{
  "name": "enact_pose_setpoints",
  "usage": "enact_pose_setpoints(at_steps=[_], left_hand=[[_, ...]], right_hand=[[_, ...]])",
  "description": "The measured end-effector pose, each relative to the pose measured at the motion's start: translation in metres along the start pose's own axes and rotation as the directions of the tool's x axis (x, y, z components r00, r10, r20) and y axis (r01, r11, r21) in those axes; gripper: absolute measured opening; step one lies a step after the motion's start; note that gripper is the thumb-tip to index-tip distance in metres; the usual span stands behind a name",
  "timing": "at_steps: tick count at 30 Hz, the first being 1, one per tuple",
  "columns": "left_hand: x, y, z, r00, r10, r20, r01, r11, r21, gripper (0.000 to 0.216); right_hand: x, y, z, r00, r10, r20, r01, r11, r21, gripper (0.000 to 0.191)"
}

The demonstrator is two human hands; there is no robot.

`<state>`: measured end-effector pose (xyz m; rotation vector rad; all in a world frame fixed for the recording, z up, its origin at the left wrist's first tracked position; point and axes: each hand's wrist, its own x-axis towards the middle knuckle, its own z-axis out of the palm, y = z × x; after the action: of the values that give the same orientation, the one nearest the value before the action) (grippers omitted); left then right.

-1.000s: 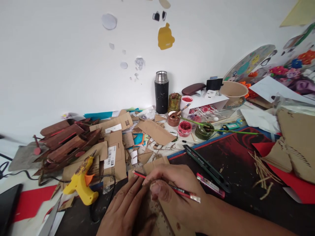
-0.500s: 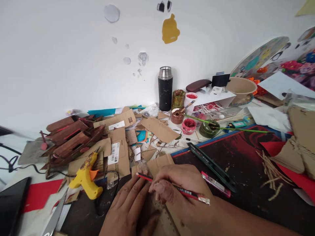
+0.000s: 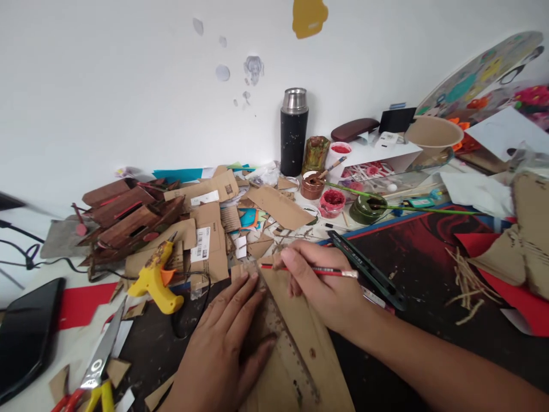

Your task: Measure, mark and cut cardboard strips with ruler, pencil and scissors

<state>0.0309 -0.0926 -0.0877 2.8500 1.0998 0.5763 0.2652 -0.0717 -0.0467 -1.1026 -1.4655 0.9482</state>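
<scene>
My left hand (image 3: pixel 223 337) lies flat with fingers stretched out, pressing a wooden ruler (image 3: pixel 285 357) onto a long brown cardboard piece (image 3: pixel 306 337) on the dark mat. My right hand (image 3: pixel 321 283) is closed in a writing grip on a red and black pencil (image 3: pixel 315 270), whose tip rests near the far end of the cardboard beside the ruler's edge. Both hands sit close together at the lower middle of the view.
A yellow glue gun (image 3: pixel 156 279) and scissors (image 3: pixel 96 366) lie to the left. Cardboard scraps (image 3: pixel 206 229) and brown painted pieces (image 3: pixel 124 220) pile behind. A black flask (image 3: pixel 294 131), paint pots (image 3: pixel 332 202), a dark cutter (image 3: pixel 369 272) and red paper (image 3: pixel 510 280) crowd the right.
The view has tilted down and the cardboard shows more. My right hand with the pencil has moved farther away along the ruler. My left hand stays pressed flat.
</scene>
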Motion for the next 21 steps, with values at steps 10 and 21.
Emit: enact_pose_setpoints(at_steps=[10, 21], left_hand=[[-0.004, -0.002, 0.003, 1.000, -0.001, 0.023, 0.001, 1.000, 0.017, 0.054], [-0.002, -0.003, 0.003, 1.000, 0.013, 0.008, -0.013, 1.000, 0.021, 0.052]], right_hand=[[0.007, 0.025, 0.003, 0.987, 0.153, 0.045, -0.158, 0.979, 0.129, 0.053], [0.007, 0.032, 0.007, 0.972, 0.232, 0.024, -0.232, 0.959, 0.165, 0.052]])
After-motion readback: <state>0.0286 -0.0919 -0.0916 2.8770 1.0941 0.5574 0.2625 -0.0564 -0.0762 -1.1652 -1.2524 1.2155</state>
